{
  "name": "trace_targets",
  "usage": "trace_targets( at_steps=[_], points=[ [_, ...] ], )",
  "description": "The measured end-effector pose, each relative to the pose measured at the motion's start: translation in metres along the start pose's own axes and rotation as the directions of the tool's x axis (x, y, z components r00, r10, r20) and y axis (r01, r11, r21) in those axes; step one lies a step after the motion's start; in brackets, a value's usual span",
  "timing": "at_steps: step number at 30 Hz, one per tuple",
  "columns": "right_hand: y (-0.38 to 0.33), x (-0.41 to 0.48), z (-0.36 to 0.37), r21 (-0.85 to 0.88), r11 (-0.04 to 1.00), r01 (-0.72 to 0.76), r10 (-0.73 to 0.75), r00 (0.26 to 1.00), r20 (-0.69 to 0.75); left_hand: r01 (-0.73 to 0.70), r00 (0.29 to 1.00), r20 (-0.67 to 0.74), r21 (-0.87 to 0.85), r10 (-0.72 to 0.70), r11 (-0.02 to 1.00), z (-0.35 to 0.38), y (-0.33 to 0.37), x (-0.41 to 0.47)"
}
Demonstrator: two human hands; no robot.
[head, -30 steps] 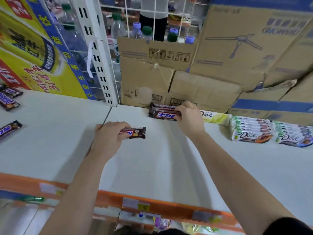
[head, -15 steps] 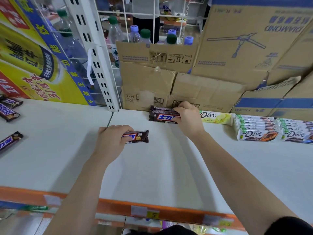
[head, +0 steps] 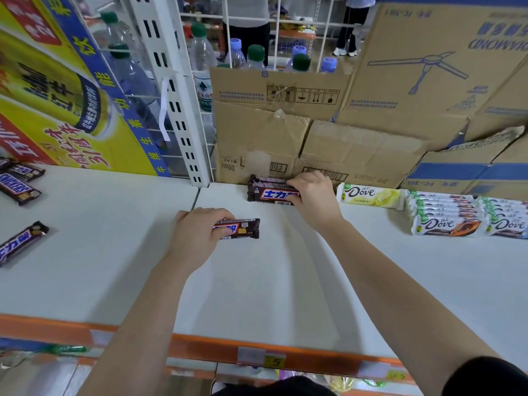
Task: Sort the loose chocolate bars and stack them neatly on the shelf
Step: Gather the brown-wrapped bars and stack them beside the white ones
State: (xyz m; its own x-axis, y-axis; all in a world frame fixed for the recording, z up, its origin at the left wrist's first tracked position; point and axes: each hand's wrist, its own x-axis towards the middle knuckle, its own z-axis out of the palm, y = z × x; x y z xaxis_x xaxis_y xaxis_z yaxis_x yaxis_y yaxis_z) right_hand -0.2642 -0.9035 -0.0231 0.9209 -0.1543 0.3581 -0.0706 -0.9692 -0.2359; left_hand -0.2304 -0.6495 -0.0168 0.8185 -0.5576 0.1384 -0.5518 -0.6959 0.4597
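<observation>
My left hand (head: pixel 197 231) grips a brown Snickers bar (head: pixel 243 228) that lies on the white shelf (head: pixel 257 281), its right end sticking out past my fingers. At the back of the shelf my right hand (head: pixel 314 195) holds the right end of a small stack of Snickers bars (head: pixel 270 192), fingers curled over the top bar. Loose Snickers bars lie at the far left: one (head: pixel 21 244) near the edge of view and two more (head: pixel 18 184) behind it. A yellow Dove bar (head: pixel 371 195) and stacked Dove bars (head: pixel 448 215) sit to the right.
Cardboard boxes (head: pixel 285 138) stand against the back of the shelf, with water bottles (head: pixel 245 55) behind a wire grid. A white slotted upright (head: pixel 174 104) splits the two shelf boards. A yellow poster (head: pixel 57 95) is at the left. The shelf's orange front rail (head: pixel 257 352) carries price tags.
Both hands stay almost where they were, the left on the single bar and the right on the stack. The camera has shifted slightly.
</observation>
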Motion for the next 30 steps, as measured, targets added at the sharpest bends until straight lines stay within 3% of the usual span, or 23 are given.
trace_targets(
  at_steps=[4,11,14,21,30],
  points=[
    [-0.003,-0.004,0.004,-0.006,0.999,-0.031,0.031,0.998,-0.058,-0.011,1.000,0.016,-0.161,0.013,0.987,-0.005,-0.005,-0.003],
    [-0.002,-0.022,-0.008,0.052,0.999,-0.004,0.010,0.992,-0.126,-0.028,0.993,0.109,-0.154,0.046,0.988,-0.011,-0.011,0.003],
    [0.005,-0.047,-0.018,0.063,0.998,-0.026,0.037,0.985,-0.169,-0.063,0.992,0.093,-0.172,0.079,0.983,-0.008,0.003,0.016],
    [0.024,-0.094,-0.030,0.106,0.983,-0.149,0.147,0.989,0.024,-0.137,0.984,0.081,-0.225,0.159,0.965,0.020,0.052,0.059],
    [0.022,-0.104,-0.016,0.095,0.988,-0.124,0.136,0.982,-0.134,-0.155,0.986,-0.077,-0.093,0.149,0.983,0.042,0.065,0.076]
  ],
)
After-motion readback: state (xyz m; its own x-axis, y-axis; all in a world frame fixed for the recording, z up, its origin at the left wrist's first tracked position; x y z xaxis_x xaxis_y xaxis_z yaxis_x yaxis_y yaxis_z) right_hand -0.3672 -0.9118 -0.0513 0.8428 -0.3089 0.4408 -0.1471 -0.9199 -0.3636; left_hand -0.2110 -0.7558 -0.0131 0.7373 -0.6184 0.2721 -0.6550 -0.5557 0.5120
